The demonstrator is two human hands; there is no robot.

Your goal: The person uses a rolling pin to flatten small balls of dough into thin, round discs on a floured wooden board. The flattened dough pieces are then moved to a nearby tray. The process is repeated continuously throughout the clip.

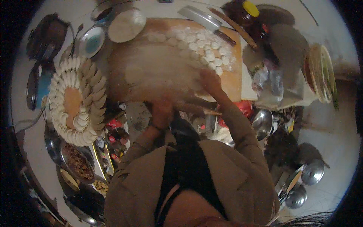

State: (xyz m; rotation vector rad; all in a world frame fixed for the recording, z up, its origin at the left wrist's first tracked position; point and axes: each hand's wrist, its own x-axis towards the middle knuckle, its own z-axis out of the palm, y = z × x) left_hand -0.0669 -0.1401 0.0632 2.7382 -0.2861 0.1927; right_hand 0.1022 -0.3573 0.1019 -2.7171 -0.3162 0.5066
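My right hand [210, 81] is over the front right part of a wooden board [231, 85], close to several floured dough pieces [210, 54]. Blur and shadow hide whether its fingers hold anything. At the board's front edge, my left hand [163, 110] is dark and blurred, so its grip cannot be made out. A wooden piece [195, 107] extends rightward from beside it; whether the hand touches it is unclear. Across the board's far right corner lies a cleaver [202, 18] with a brown handle. Left of the board, a round tray [73, 103] carries rings of folded dumplings [68, 79].
A wooden stick [234, 27] and a jar with a yellow lid [251, 8] are beyond the cleaver. A pale round vessel [127, 25] overlaps the board's far left corner. A bowl of brown chopped food [78, 163] stands at left, a plastic bag [268, 82] at right.
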